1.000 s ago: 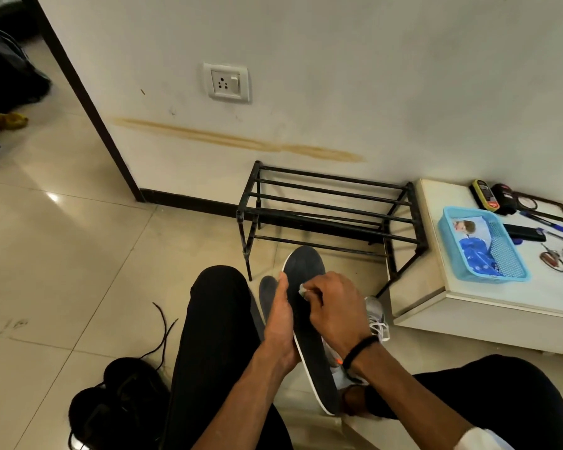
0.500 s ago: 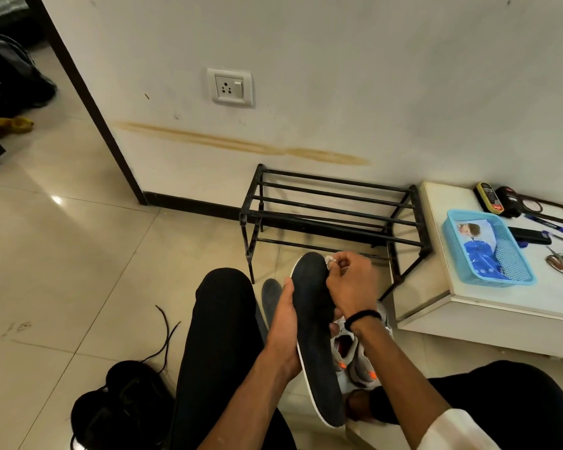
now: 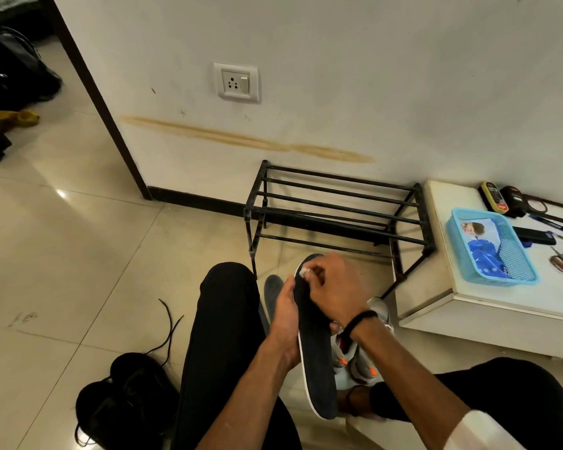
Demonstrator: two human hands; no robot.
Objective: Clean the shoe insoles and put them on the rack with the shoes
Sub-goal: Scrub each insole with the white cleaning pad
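Observation:
A long dark insole (image 3: 317,368) with a white edge is held upright over my lap. My left hand (image 3: 285,315) grips its left edge near the middle. My right hand (image 3: 333,287) pinches a small white wipe (image 3: 304,271) against the insole's top end. A second dark insole (image 3: 272,292) lies on the floor behind my left hand. Grey shoes with orange marks (image 3: 355,358) sit on the floor under my right wrist. The black metal rack (image 3: 335,209) stands bare against the wall.
A pair of black shoes with loose laces (image 3: 124,397) lies on the floor at the lower left. A low white table (image 3: 488,306) on the right carries a blue basket (image 3: 491,248), pens and small items. My black-trousered legs flank the insole.
My right hand has slid the wipe from the insole's middle up to its top end, then across to the left edge. The left hand keeps its grip.

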